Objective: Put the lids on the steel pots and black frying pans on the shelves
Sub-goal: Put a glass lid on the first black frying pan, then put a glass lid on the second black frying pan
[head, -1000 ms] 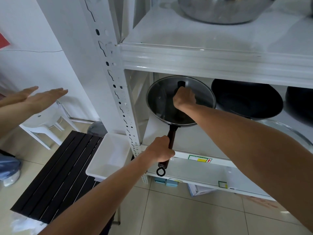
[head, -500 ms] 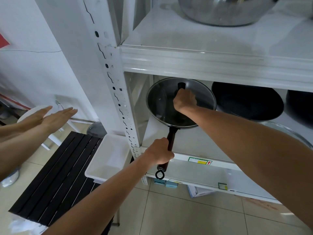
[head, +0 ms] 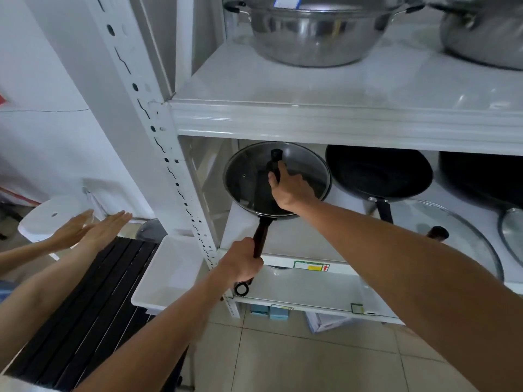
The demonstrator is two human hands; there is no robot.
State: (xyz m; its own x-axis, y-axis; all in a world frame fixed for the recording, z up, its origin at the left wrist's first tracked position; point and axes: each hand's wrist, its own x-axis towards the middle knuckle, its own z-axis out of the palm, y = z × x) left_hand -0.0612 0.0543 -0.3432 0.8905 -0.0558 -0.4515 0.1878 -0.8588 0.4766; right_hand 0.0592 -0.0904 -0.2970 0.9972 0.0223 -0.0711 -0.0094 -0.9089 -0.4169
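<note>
A black frying pan (head: 254, 205) sits at the left end of the middle shelf (head: 311, 241) with a glass lid (head: 246, 176) lying on it. My right hand (head: 291, 189) rests on the lid, fingers around its black knob. My left hand (head: 243, 263) is shut on the pan's dark handle, which sticks out over the shelf's front edge. A second black pan (head: 379, 174) stands uncovered to the right, a third at the far right. Two loose glass lids (head: 464, 236) lie on the shelf in front of them. Two steel pots (head: 311, 32) stand on the upper shelf.
Another person's two hands (head: 93, 229) are held out flat at the left, above a black slatted table (head: 85, 306). A white tray (head: 169, 273) sits beside the white shelf upright (head: 158, 131). A white stool is behind. Boxes lie under the bottom shelf on the tiled floor.
The view has tilted up, so the steel pots now show. My fingers have shifted on the lid's knob. The other person's hands have dropped lower and moved closer to the table.
</note>
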